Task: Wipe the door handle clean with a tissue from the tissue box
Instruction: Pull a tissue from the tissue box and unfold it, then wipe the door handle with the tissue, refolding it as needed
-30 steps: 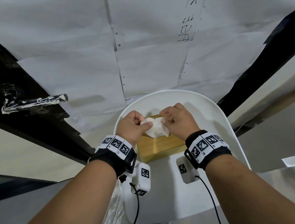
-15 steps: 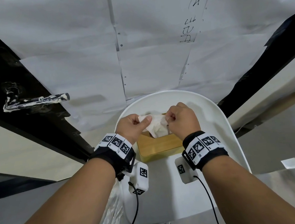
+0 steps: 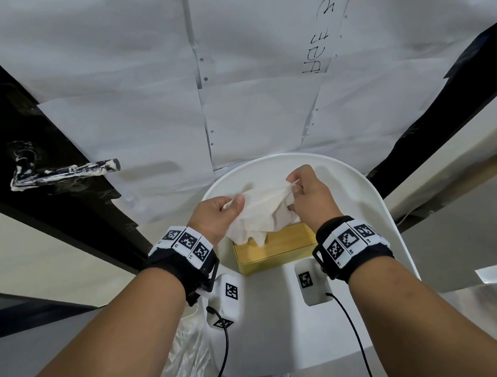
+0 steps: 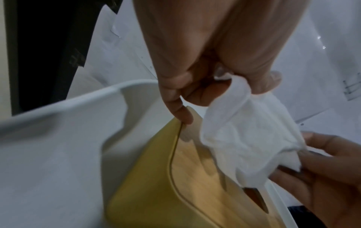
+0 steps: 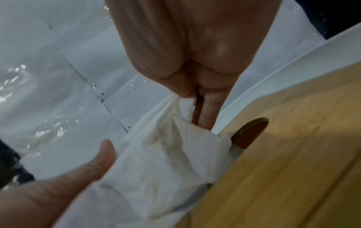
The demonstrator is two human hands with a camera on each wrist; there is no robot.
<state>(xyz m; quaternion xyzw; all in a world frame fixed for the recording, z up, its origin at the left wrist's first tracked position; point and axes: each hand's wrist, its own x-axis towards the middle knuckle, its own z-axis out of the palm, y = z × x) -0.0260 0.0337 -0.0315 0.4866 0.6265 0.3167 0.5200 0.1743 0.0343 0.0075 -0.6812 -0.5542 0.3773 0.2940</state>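
We stretch a white tissue (image 3: 262, 210) between our left hand (image 3: 217, 215) and right hand (image 3: 310, 194), both pinching it, just above the tissue box (image 3: 275, 247).

White tissue (image 3: 262, 210) over yellow tissue box (image 3: 275, 247) with pale wood-grain lid (image 5: 293, 154), on white tray (image 3: 351, 194). Black door handle (image 3: 64, 173) smeared with white. Black wristbands (image 3: 353, 247) bearing black-and-white square codes. White paper sheets (image 3: 135, 92) behind.

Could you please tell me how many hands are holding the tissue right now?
2: the left hand pinches the tissue at its left edge, the right hand at its right.
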